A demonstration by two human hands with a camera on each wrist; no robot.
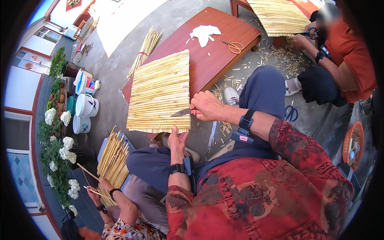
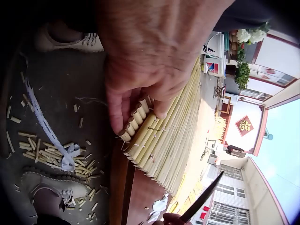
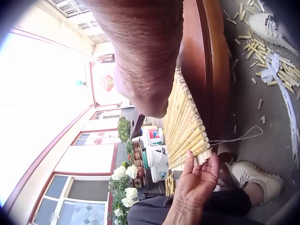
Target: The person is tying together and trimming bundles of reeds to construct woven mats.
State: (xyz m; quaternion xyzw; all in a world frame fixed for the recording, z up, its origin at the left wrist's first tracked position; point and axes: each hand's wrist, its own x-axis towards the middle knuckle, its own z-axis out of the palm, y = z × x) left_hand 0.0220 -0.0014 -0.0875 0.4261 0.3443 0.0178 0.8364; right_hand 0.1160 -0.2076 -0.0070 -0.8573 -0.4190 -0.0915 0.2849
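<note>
A mat of pale reed stalks [image 1: 160, 92] lies partly on the red table, its near end beyond the edge. My left hand [image 1: 177, 143] grips that near end, thumb on top and fingers beneath; the left wrist view shows the hand [image 2: 150, 70] pinching the stalk ends [image 2: 133, 123]. My right hand [image 1: 208, 106] holds a dark pointed blade [image 1: 182, 113] over the mat near its right edge. In the right wrist view the right hand [image 3: 143, 89] hides most of the tool, and a loose thread [image 3: 239, 137] hangs from the mat's corner.
On the red table [image 1: 216, 28] lie orange-handled scissors [image 1: 235, 47] and white cloth [image 1: 204, 34]. A person [image 1: 344, 56] at upper right cuts another mat [image 1: 280, 16]. Another person [image 1: 124, 212] at lower left handles stalks beside a stalk pile [image 1: 114, 154]. Cut pieces [image 1: 288, 60] litter the floor.
</note>
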